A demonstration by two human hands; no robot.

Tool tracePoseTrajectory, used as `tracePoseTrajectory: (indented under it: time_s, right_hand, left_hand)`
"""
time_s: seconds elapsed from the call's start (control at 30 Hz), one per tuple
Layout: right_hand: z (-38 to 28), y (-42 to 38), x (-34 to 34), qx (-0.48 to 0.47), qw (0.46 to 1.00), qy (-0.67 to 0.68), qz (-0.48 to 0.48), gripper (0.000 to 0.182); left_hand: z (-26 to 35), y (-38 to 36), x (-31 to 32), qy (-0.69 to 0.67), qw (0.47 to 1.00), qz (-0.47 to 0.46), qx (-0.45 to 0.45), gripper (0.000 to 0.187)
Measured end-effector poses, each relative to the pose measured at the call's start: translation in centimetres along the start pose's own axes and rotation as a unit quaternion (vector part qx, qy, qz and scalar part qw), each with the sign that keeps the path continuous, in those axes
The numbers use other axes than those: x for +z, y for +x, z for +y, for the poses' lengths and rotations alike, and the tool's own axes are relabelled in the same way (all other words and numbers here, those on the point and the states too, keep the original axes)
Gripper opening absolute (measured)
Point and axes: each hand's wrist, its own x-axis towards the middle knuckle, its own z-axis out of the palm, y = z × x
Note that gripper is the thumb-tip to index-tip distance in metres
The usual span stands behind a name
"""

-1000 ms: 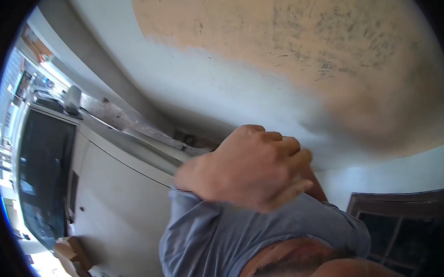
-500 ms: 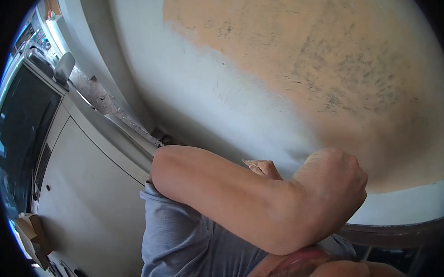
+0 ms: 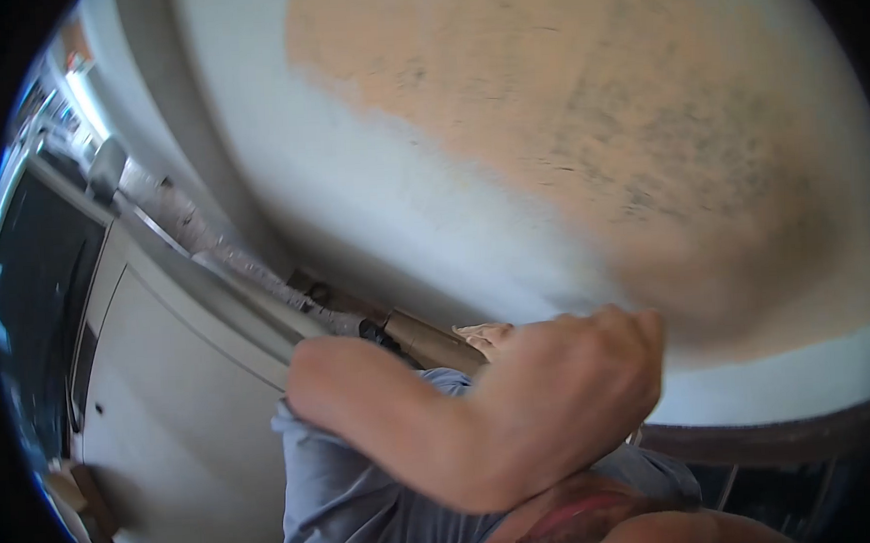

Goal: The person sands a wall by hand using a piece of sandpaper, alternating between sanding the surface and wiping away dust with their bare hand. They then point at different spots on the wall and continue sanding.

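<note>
Quick pass from my end. Against half a second ago, my left hand has slid toward nine o'clock and sits at about four o'clock off centre. Its forearm sits lower, so a brown piece near six o'clock now shows. My right hand is at five o'clock, just past the left wrist and mostly covered. I read this as hand motion only: nothing visibly picked up or let go, so I'd mark no change of hold.

Left grip: fingers curled, back of the hand toward me, palm hidden; can't tell if anything is in it. Right grip: can't tell either, only a sliver shows, pale at its edge.

Nearest things: the brown piece lies just beside the right hand, contact unclear. The left hand shows against the pale wall, below its tan patch with dark scuffs at two o'clock; I can't see a touch.

White vehicle at eight o'clock, cardboard box farther out at eight, dark frame at four. Brands, labels, writing: none I can read; the box is too blurred.
</note>
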Motion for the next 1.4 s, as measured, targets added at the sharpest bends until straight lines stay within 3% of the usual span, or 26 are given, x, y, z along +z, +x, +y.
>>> tracePoseTrajectory:
  time_s: [0.03, 0.07, 0.13, 0.17, 0.2, 0.23, 0.27, 0.3, 0.37, 0.47, 0.57, 0.7, 0.77, 0.8, 0.83, 0.87, 0.9, 1.03, 1.07, 1.13, 1.17, 1.23, 1.27, 1.3, 1.33, 1.4]
  right_hand:
    - [-0.3, 0.2, 0.9, -0.006, 1.000, 0.009, -0.019, 0.030]
    - [-0.3, -0.3, 1.3, -0.004, 0.999, 0.014, -0.036, 0.031]
    - [-0.1, -2.9, 0.9, 0.014, 0.998, 0.015, -0.056, 0.031]
    - [0.0, -3.9, 0.3, 0.020, 0.998, 0.015, -0.062, 0.031]
    - [0.0, -4.6, -0.1, 0.023, 0.997, 0.017, -0.066, 0.032]
    - [-0.2, -5.1, -0.2, 0.024, 0.997, 0.022, -0.069, 0.032]
    - [0.0, -5.5, -0.1, 0.022, 0.997, 0.024, -0.071, 0.032]
    - [0.4, -5.8, -0.2, 0.032, 0.997, 0.016, -0.064, 0.032]
    - [1.1, -6.1, -0.3, 0.035, 0.997, 0.006, -0.061, 0.032]
    - [1.2, -7.0, -0.4, 0.067, 0.995, -0.027, -0.065, 0.030]
    - [1.1, -7.5, -0.3, 0.099, 0.993, -0.011, -0.057, 0.029]
    - [1.6, -7.4, -0.5, 0.072, 0.997, -0.013, -0.036, 0.029]
    - [1.0, -7.3, -0.9, 0.072, 0.997, -0.010, -0.033, 0.029]
    - [0.4, -7.2, -1.2, 0.095, 0.994, -0.027, -0.044, 0.029]
    - [0.1, -7.2, -1.4, 0.116, 0.991, -0.043, -0.056, 0.029]
    - [0.5, -7.4, -1.4, 0.116, 0.991, -0.042, -0.056, 0.029]
    - [1.2, -7.6, -1.2, 0.102, 0.993, -0.034, -0.048, 0.029]
    - [3.2, -8.1, -0.8, 0.070, 0.996, -0.034, -0.037, 0.028]
    - [3.0, -8.2, -1.0, 0.070, 0.996, -0.035, -0.038, 0.028]
    - [2.4, -8.1, -1.1, 0.063, 0.997, -0.043, -0.011, 0.026]
    - [2.5, -8.1, -1.2, 0.063, 0.997, -0.043, -0.010, 0.026]
    - [2.9, -8.2, -1.7, 0.112, 0.989, -0.090, -0.015, 0.027]
    - [3.8, -8.3, -1.6, 0.112, 0.990, -0.088, -0.013, 0.027]
    - [5.2, -8.6, -1.2, 0.116, 0.990, -0.076, -0.007, 0.029]
    - [5.4, -8.7, -1.0, 0.121, 0.991, -0.063, -0.002, 0.032]
    - [5.9, -8.8, -0.3, 0.074, 0.996, -0.043, 0.028, 0.035]
  left_hand:
    - [0.0, 0.6, 0.5, 0.021, 0.997, -0.066, 0.019, 0.021]
    - [-0.4, 1.3, 0.5, 0.033, 0.990, -0.132, 0.041, 0.040]
    - [-4.2, 3.7, -0.7, -0.090, 0.979, -0.181, 0.024, 0.044]
    - [-7.9, 4.8, 1.4, -0.296, 0.948, -0.097, 0.067, 0.054]
    - [-11.7, 5.3, 4.7, -0.481, 0.870, -0.009, 0.108, 0.066]
    - [-14.0, 5.5, 6.6, -0.758, 0.638, -0.001, 0.137, 0.074]
    - [-15.3, 5.4, 8.3, -0.935, 0.323, 0.008, 0.148, 0.084]
    - [-15.5, 5.0, 10.0, -0.934, 0.326, 0.011, 0.148, 0.084]
    - [-15.7, 4.3, 12.3, -0.955, 0.149, 0.183, 0.178, 0.087]
    - [-15.6, 3.4, 13.9, -0.956, 0.181, 0.179, 0.145, 0.084]
    - [-15.6, 3.1, 14.3, -0.959, 0.148, 0.186, 0.153, 0.083]
    - [-16.1, 3.4, 15.5, -0.954, 0.169, 0.194, 0.151, 0.082]
    - [-16.9, 3.7, 17.4, -0.883, 0.379, 0.277, -0.003, 0.086]
    - [-17.4, 4.1, 19.0, -0.884, 0.379, 0.275, -0.004, 0.086]
    - [-17.7, 4.6, 20.9, -0.719, 0.600, 0.332, -0.116, 0.089]
    - [-17.5, 5.2, 21.8, -0.487, 0.766, 0.359, -0.218, 0.093]
    - [-17.0, 5.5, 22.8, -0.485, 0.766, 0.360, -0.218, 0.093]
    - [-11.5, 5.1, 23.9, -0.283, 0.947, 0.098, -0.118, 0.093]
    - [-10.7, 4.4, 22.9, -0.307, 0.948, -0.049, -0.075, 0.084]
    - [-12.2, 4.0, 23.6, -0.407, 0.860, -0.291, 0.099, 0.073]
    - [-13.2, 3.5, 23.3, -0.407, 0.860, -0.291, 0.100, 0.073]
    - [-15.4, 2.4, 22.6, -0.699, 0.678, -0.224, 0.051, 0.065]
    - [-15.5, 2.4, 22.2, -0.778, 0.623, -0.077, -0.008, 0.066]
    - [-16.0, 2.4, 21.5, -0.846, 0.531, 0.049, -0.011, 0.068]
    - [-16.4, 2.6, 20.3, -0.866, 0.481, 0.128, -0.043, 0.070]
    - [-17.3, 2.6, 19.9, -0.807, 0.503, 0.265, -0.162, 0.070]
